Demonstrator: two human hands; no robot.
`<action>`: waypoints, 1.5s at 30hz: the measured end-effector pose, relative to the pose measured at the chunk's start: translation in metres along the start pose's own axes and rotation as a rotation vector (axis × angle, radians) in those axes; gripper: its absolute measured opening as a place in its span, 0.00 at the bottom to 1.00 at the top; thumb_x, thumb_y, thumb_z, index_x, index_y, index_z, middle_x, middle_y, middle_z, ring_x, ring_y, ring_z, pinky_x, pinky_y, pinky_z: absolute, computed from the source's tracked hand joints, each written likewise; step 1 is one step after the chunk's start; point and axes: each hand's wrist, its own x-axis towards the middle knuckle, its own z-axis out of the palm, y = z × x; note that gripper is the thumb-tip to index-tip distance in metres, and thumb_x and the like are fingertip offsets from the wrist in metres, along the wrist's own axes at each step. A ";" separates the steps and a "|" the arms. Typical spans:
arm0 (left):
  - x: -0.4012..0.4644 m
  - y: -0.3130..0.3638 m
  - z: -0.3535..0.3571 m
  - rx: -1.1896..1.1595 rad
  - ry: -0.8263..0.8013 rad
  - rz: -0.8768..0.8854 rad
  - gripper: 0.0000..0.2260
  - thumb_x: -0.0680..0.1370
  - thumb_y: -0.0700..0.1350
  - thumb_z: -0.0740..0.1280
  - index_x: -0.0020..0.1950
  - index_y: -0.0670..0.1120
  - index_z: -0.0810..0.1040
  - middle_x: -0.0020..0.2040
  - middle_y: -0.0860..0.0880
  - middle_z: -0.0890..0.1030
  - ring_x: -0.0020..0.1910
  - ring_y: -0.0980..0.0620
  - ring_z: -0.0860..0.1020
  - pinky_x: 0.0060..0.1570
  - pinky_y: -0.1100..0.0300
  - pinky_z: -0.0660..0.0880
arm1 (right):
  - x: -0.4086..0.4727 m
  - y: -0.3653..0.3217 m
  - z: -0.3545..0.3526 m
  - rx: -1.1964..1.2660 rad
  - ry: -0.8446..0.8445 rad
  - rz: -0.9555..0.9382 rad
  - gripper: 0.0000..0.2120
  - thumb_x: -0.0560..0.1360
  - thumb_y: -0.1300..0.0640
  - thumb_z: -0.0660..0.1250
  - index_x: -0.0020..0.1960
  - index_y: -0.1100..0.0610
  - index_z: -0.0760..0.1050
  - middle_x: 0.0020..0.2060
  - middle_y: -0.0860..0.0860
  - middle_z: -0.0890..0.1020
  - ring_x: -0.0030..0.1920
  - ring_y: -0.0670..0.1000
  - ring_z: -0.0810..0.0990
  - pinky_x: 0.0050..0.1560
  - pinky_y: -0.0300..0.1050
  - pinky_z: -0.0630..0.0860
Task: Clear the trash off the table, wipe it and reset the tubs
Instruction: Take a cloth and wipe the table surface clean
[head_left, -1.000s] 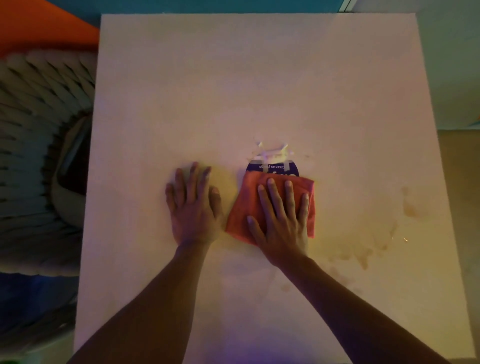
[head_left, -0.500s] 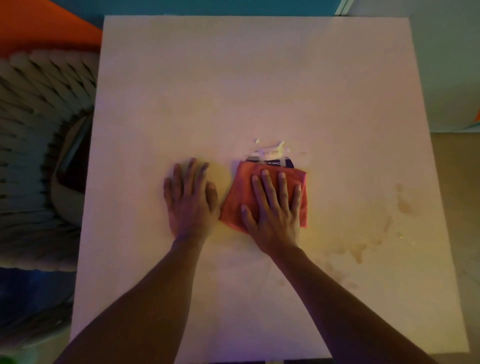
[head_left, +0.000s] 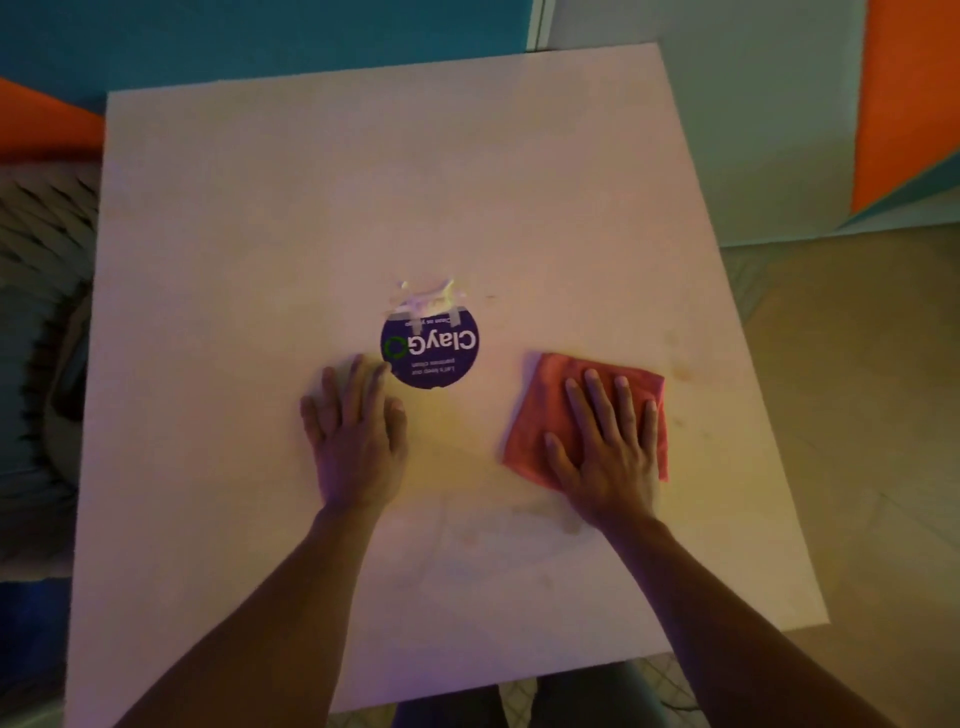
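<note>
Cloth: pink cloth (head_left: 550, 415) has slid from the table's middle toward the right edge since half a second ago; it lies flat, folded roughly square.
Right hand: right hand (head_left: 605, 447) presses on the cloth with fingers straight and spread, curled round nothing.
Left hand: left hand (head_left: 356, 434) rests flat on the table (head_left: 260, 260) just left of centre, fingers straight, holding nothing; it has barely shifted.
Sticker: round purple sticker (head_left: 430, 347), half covered by the cloth before, now shows whole at the table's centre, with white smeared residue (head_left: 426, 296) at its far rim.
Stains: brownish marks (head_left: 680, 369) lie just beyond the cloth, near the right edge, and fainter ones (head_left: 545, 512) toward the near edge.
Task meaning: wiping appears under way, the stroke heading for the stained side; no trash or tubs are in view, so resetting likely remains.
</note>
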 end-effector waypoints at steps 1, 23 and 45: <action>-0.002 0.017 0.002 -0.002 -0.005 0.038 0.23 0.81 0.51 0.56 0.76 0.51 0.68 0.79 0.49 0.64 0.79 0.40 0.59 0.74 0.37 0.56 | -0.005 0.013 -0.003 -0.005 0.003 0.018 0.33 0.78 0.35 0.57 0.79 0.49 0.62 0.79 0.49 0.61 0.80 0.58 0.55 0.76 0.66 0.52; 0.023 0.156 0.043 0.137 0.049 0.047 0.22 0.84 0.54 0.53 0.78 0.53 0.65 0.80 0.50 0.63 0.80 0.43 0.56 0.75 0.39 0.54 | 0.066 0.122 -0.016 -0.006 0.034 0.088 0.36 0.77 0.33 0.57 0.80 0.49 0.59 0.79 0.49 0.60 0.80 0.57 0.52 0.76 0.67 0.50; 0.026 0.153 0.050 0.146 0.016 0.038 0.24 0.82 0.55 0.53 0.79 0.56 0.61 0.81 0.53 0.59 0.81 0.44 0.54 0.76 0.38 0.52 | 0.128 0.100 -0.009 -0.002 0.032 0.092 0.34 0.80 0.34 0.48 0.81 0.50 0.55 0.80 0.50 0.57 0.80 0.60 0.51 0.76 0.68 0.46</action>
